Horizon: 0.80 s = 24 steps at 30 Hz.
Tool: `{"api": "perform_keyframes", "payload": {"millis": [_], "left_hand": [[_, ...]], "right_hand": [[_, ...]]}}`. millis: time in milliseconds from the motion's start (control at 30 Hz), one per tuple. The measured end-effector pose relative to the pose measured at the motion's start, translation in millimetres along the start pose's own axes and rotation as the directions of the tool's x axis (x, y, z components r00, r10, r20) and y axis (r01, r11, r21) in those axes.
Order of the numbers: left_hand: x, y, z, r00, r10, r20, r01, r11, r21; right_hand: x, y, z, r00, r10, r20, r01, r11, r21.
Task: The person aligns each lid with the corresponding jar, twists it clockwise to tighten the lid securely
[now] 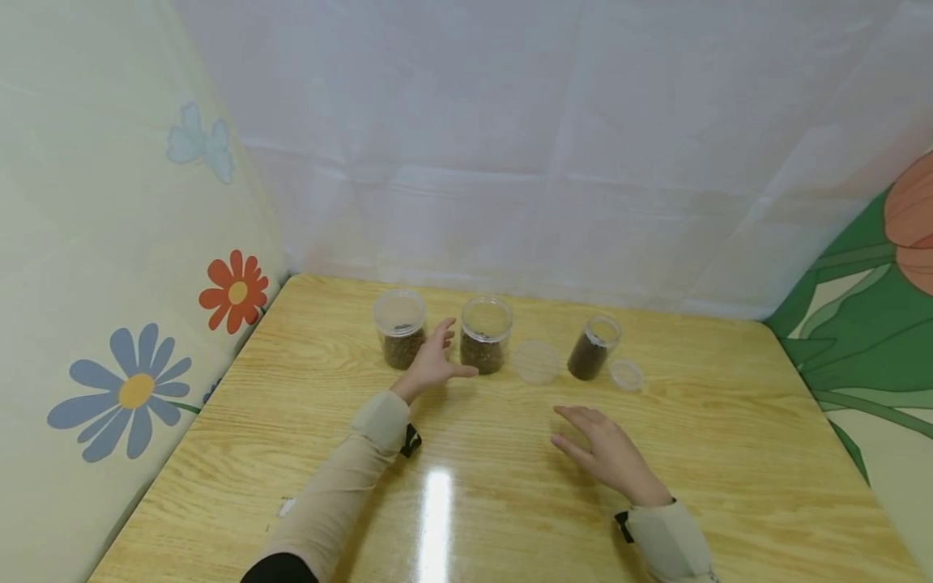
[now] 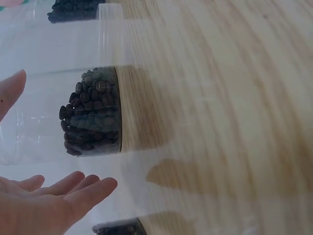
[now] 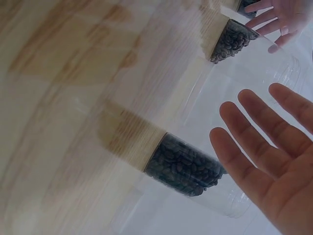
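Note:
My left hand [image 1: 433,362] reaches between two wide clear jars, its fingers extended and gripping nothing. The left jar [image 1: 403,346] and the middle jar [image 1: 483,354] each hold dark coffee beans in their lower part. In the left wrist view, a jar of coffee beans [image 2: 95,112] stands between the thumb and the spread fingers [image 2: 90,193]. Over the table nearer the front, my right hand [image 1: 607,455] hovers with its fingers apart, holding nothing. A narrower jar [image 1: 587,356] of dark beans stands beyond it; the right wrist view shows beans [image 3: 181,166] past the fingertips.
Flat on the wood-grain table [image 1: 496,502] lie a large clear round lid [image 1: 536,362], right of the middle jar, and a small clear lid [image 1: 627,375], right of the narrow jar. A white cloth [image 1: 547,162] hangs behind; flower-printed panels [image 1: 138,389] flank the sides.

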<state>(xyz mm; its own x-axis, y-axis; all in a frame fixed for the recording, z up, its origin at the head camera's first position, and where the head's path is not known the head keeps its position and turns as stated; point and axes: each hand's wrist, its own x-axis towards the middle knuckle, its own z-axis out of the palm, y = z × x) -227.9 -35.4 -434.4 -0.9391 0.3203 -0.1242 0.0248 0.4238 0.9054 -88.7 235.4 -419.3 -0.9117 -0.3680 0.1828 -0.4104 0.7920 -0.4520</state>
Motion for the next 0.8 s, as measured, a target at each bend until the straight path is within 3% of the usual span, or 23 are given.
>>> {"api": "perform_keyframes", "payload": {"millis": [333, 700, 800], "left_hand": [[5.3, 0.9, 4.0, 0.999, -0.021, 0.044, 0.024, 0.997, -0.074], [14.4, -1.3, 9.7, 0.999, -0.018, 0.038, 0.022, 0.995, -0.099], [12.6, 4.6, 8.9, 0.999, -0.010, 0.037, 0.014, 0.994, -0.105]], "right_hand": [[0, 1, 1, 1.000, 0.006, 0.006, -0.006, 1.000, -0.001], [-1, 2, 3, 1.000, 0.005, -0.004, -0.005, 1.000, 0.000], [-1, 3, 4, 1.000, 0.010, 0.002, -0.010, 1.000, 0.001]]}}
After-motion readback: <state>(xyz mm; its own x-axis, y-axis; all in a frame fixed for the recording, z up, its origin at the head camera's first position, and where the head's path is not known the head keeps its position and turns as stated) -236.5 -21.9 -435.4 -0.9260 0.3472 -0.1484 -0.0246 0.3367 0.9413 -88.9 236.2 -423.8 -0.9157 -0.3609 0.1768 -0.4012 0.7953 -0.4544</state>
